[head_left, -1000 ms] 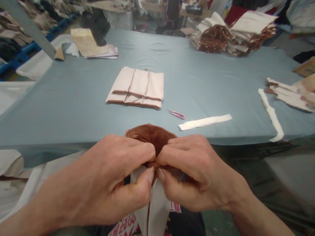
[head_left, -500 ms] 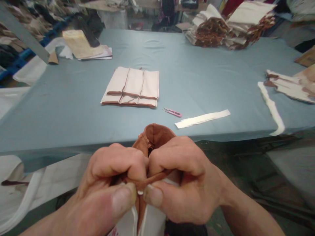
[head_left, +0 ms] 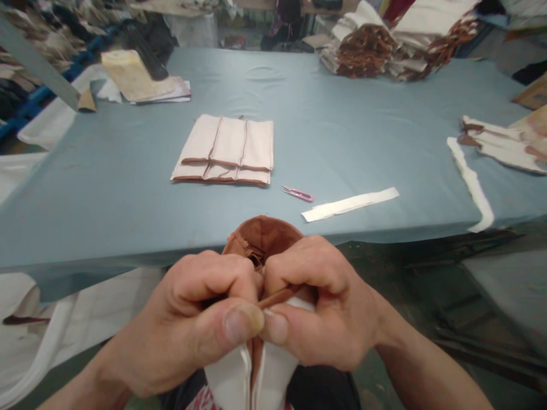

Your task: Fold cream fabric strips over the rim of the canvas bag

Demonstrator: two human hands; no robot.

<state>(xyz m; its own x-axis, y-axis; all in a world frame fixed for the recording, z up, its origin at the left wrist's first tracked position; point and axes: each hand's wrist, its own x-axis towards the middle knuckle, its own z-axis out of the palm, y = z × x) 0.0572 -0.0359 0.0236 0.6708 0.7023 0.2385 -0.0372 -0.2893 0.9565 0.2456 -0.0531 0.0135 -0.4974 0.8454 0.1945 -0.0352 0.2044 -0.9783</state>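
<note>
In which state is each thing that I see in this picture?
Fabric piece: held, gaping at its far end
Left hand: pinching that piece
Right hand: pinching it too
Sewn panels: stacked, lying flat
Pink snips: lying unheld
Straight white strip: lying flat
Other white strip: bent near one end
Fabric bundles: piled
Table: covered in blue-grey

Brown and white cloth, pink snips

No readable text. Red-and-white lettering-like print on dark cloth garment, bottom edge, left of centre; partly covered, cut off, can't be read.
</note>
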